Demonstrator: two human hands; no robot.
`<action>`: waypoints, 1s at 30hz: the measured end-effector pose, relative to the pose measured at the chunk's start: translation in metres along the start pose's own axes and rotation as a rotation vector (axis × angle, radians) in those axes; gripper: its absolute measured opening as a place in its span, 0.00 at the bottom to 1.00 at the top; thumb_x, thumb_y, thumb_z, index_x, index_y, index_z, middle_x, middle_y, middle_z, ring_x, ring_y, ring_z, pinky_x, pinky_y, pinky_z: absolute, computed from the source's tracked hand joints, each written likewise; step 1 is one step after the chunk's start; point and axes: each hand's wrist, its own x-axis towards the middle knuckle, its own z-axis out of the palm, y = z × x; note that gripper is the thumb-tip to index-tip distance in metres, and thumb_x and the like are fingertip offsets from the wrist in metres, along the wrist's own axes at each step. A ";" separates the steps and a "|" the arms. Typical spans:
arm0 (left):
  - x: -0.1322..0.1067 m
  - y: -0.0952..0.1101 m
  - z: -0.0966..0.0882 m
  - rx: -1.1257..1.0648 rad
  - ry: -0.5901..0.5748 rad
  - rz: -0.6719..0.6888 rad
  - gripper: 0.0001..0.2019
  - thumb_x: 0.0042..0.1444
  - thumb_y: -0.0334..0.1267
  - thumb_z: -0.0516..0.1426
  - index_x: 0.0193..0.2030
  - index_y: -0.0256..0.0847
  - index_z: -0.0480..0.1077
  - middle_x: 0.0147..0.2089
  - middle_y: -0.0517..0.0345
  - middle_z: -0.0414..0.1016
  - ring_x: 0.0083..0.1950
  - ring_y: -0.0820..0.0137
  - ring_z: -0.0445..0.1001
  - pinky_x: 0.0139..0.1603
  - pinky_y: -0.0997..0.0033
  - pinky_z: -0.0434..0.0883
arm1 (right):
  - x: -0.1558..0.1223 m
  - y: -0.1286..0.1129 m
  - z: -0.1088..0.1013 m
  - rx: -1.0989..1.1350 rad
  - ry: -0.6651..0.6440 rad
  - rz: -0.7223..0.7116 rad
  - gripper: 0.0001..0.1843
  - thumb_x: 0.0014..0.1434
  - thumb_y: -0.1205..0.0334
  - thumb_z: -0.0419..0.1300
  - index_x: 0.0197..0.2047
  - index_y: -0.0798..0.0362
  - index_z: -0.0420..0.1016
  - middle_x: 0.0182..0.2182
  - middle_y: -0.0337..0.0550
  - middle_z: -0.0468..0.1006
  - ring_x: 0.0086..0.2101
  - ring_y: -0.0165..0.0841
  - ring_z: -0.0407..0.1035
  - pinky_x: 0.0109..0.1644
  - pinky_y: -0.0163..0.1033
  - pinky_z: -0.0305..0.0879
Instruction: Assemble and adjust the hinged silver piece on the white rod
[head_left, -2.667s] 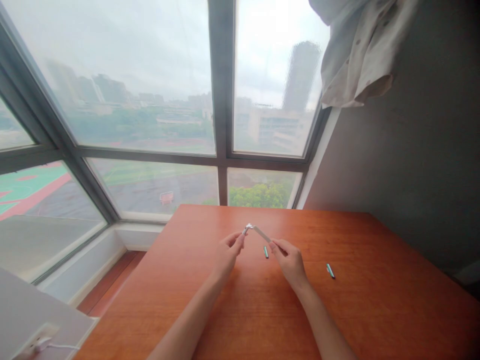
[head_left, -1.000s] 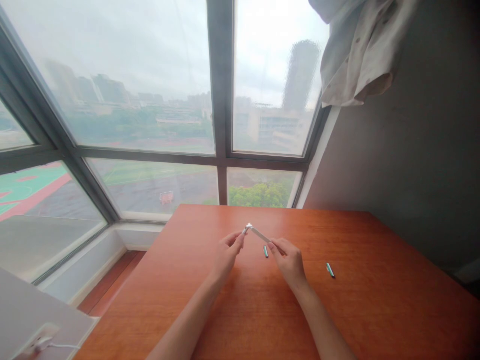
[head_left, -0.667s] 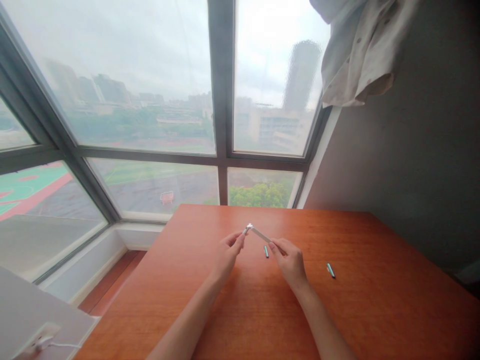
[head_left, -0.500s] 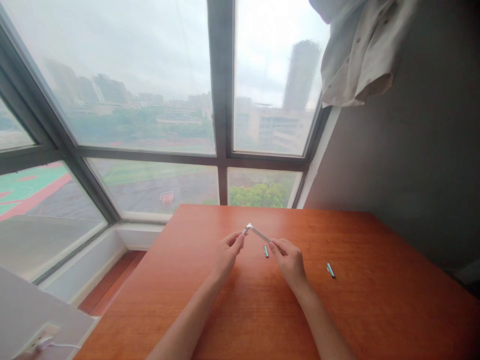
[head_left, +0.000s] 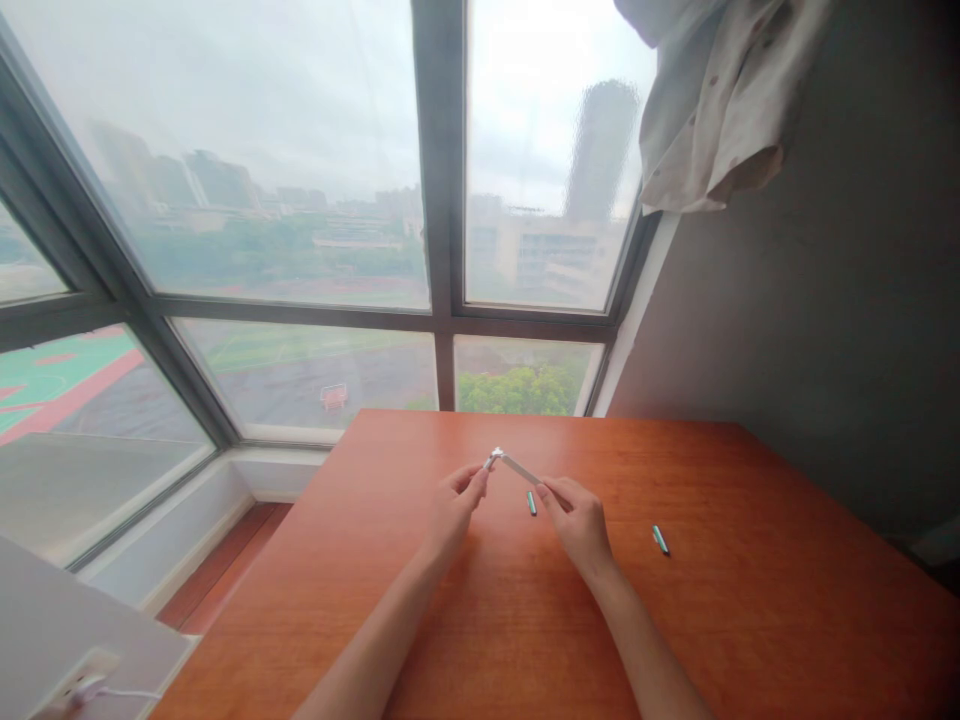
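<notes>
My right hand (head_left: pixel 577 515) is closed round the lower end of a slim silvery razor handle (head_left: pixel 519 467), which slants up to the left above the table. At its upper end, a small pale-and-dark razor head (head_left: pixel 491 459) is pinched between the thumb and fingers of my left hand (head_left: pixel 459 508). The two parts meet at an angle; whether they are locked together cannot be seen. On the table just left of my right fingers lies a green, white and black razor cartridge (head_left: pixel 532 503). A similar cartridge (head_left: pixel 660 540) lies farther right.
The reddish-brown wooden table (head_left: pixel 750 620) reaches to the window frame (head_left: pixel 442 322) at the back. A light garment (head_left: pixel 720 110) hangs at upper right by the grey wall (head_left: pixel 832 320). A socket (head_left: pixel 75 690) with a white cable is at lower left.
</notes>
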 end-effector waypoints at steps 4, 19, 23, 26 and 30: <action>0.000 0.000 0.000 0.006 0.007 0.004 0.24 0.49 0.55 0.58 0.42 0.35 0.76 0.24 0.61 0.63 0.24 0.75 0.57 0.25 0.75 0.54 | 0.000 0.000 0.000 -0.002 -0.004 0.012 0.19 0.62 0.51 0.53 0.38 0.53 0.80 0.30 0.46 0.79 0.31 0.35 0.71 0.35 0.36 0.66; 0.002 -0.001 -0.002 0.024 0.023 0.009 0.25 0.48 0.55 0.59 0.42 0.35 0.77 0.23 0.61 0.63 0.23 0.75 0.57 0.23 0.75 0.53 | 0.001 0.004 -0.001 -0.019 0.003 0.022 0.18 0.61 0.50 0.53 0.37 0.52 0.80 0.30 0.45 0.79 0.30 0.35 0.72 0.34 0.35 0.66; 0.002 0.001 -0.004 0.033 0.039 0.018 0.24 0.48 0.55 0.59 0.42 0.36 0.77 0.23 0.61 0.63 0.23 0.75 0.57 0.24 0.76 0.54 | 0.002 0.004 -0.004 -0.032 0.032 0.039 0.17 0.61 0.51 0.54 0.37 0.52 0.80 0.31 0.46 0.79 0.31 0.35 0.72 0.34 0.35 0.66; 0.001 0.004 -0.005 0.050 0.042 0.032 0.24 0.50 0.54 0.58 0.44 0.36 0.77 0.24 0.61 0.63 0.24 0.75 0.57 0.24 0.76 0.55 | 0.003 0.000 -0.005 0.015 0.035 0.061 0.18 0.61 0.52 0.53 0.38 0.54 0.80 0.31 0.46 0.79 0.31 0.36 0.72 0.34 0.35 0.66; -0.001 0.006 -0.003 0.060 0.036 0.035 0.23 0.49 0.54 0.59 0.43 0.36 0.77 0.23 0.60 0.64 0.25 0.74 0.59 0.25 0.75 0.57 | 0.002 -0.009 -0.005 0.079 -0.031 0.054 0.20 0.61 0.50 0.53 0.37 0.54 0.80 0.27 0.44 0.78 0.30 0.35 0.71 0.33 0.34 0.65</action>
